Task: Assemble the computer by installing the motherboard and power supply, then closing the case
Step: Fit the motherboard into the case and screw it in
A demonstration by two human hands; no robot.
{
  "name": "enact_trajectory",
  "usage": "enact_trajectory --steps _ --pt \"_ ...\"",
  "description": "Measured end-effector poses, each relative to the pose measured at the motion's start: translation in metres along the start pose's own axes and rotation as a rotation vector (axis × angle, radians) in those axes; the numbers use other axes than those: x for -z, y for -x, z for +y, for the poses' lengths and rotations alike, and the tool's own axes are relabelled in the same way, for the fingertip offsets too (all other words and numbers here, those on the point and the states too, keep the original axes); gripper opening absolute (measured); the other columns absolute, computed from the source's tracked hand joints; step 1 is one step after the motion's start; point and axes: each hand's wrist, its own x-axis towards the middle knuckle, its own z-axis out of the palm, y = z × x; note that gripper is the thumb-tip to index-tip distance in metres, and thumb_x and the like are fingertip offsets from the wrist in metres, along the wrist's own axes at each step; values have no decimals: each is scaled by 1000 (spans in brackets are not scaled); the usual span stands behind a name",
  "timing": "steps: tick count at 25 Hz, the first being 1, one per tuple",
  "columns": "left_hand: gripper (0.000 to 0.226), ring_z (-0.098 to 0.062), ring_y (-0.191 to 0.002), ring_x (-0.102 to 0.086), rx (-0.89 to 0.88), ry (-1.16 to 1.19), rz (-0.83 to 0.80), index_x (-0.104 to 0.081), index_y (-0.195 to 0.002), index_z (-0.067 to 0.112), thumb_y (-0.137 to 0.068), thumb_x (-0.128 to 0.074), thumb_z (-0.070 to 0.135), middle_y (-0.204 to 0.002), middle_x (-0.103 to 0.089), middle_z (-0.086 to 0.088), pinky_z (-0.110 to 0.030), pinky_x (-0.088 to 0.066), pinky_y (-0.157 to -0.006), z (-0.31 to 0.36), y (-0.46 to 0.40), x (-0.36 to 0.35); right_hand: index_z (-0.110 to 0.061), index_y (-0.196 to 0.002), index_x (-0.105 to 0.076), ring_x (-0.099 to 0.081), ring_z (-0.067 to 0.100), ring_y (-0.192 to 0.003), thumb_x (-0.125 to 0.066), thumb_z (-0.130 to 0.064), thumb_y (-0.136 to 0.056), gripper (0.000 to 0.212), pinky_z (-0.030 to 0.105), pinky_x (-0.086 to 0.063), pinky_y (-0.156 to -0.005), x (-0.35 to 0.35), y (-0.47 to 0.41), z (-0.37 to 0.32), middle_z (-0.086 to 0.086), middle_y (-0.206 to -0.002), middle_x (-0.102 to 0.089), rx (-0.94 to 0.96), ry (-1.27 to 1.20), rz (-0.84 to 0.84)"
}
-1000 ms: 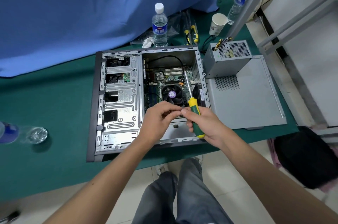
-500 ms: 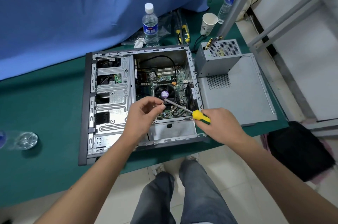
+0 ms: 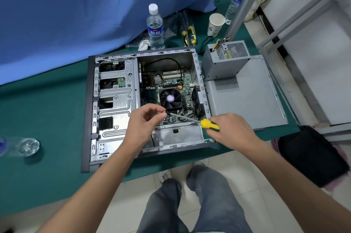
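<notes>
On the green worktop (image 3: 47, 103): one open computer case (image 3: 114, 107), lying on its side, interior facing up. Motherboard (image 3: 171, 82) seated in the right half of the case, fan at its centre. Power supply (image 3: 226, 59) outside the case, standing on the detached side panel (image 3: 247, 99) just right of it, cable bundle at its top edge.

Right hand (image 3: 230, 130): curled around the yellow-and-green handle of a screwdriver (image 3: 209, 124) at the case's near right corner; shaft angled leftward over the board. Left hand (image 3: 144, 120): thumb and fingers (image 3: 161, 116) pinching a small brass-coloured screw (image 3: 163, 112) at the shaft tip, above the lower edge of the motherboard.

Behind the case: water bottle (image 3: 155, 27), upright; paper cup (image 3: 216, 23); yellow-handled tools (image 3: 189, 33). Far left: second bottle (image 3: 20, 146) lying on its side.
</notes>
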Motion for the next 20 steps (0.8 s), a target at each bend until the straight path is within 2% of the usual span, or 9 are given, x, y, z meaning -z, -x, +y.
enact_trajectory --steps 5,8,10,12,15,17,20 --pt "21 -2 -73 -63 -49 -225 -35 -71 -83 28 -84 -75 7 -79 -71 8 -11 -48 -69 -2 1 5 -31 -78 -43 -50 21 -63 -56 -42 -89 20 28 -30 -52 1 -5 3 -6 -66 -48 28 70 -68" --pt "15 4 -71 -61 -42 -404 -70 -70 -85 25 -86 -75 11 -82 -68 11 -6 -44 -68 -6 2 7 -30 -82 -47 -52 21 -67 -57 -45 -88 19 29 -36 -57 5 -7 2 -7 -72 -53 64 66 -84" --pt "7 1 -73 -61 -48 -548 -90 -71 -89 19 -88 -74 13 -84 -67 9 -10 -46 -69 -9 1 3 -34 -93 -49 -51 16 -70 -62 -46 -84 19 28 -34 -57 12 -10 1 -12 -79 -55 60 -13 -128" --pt "4 -12 -76 -62 -47 -681 -97 -70 -92 17 -91 -70 13 -87 -66 4 -25 -50 -74 -13 0 -3 -35 -95 -47 -52 9 -72 -67 -35 -78 27 26 -37 -57 24 -14 2 -13 -87 -55 46 -172 -223" --pt "5 -20 -81 -61 10 -793 -74 -67 -95 16 -94 -64 12 -92 -65 0 -33 -50 -75 -20 -2 -13 -31 -93 -53 -58 16 -81 -73 -16 -73 32 36 -49 -70 41 -21 6 -8 -94 -56 26 -424 -279" --pt "6 -24 -85 -61 54 -835 -79 -65 -96 15 -95 -61 11 -95 -66 -3 -34 -48 -75 -26 -2 -20 -31 -89 -58 -62 15 -78 -77 -13 -74 31 34 -50 -70 51 -25 8 -10 -92 -62 -4 -565 -222" --pt "5 -27 -89 -62 161 -814 -102 -67 -95 14 -93 -64 11 -94 -68 -5 -32 -46 -74 -32 0 -33 -28 -84 -62 -61 5 -65 -82 -19 -76 24 27 -49 -61 57 -28 3 -12 -80 -67 -50 -757 -69"
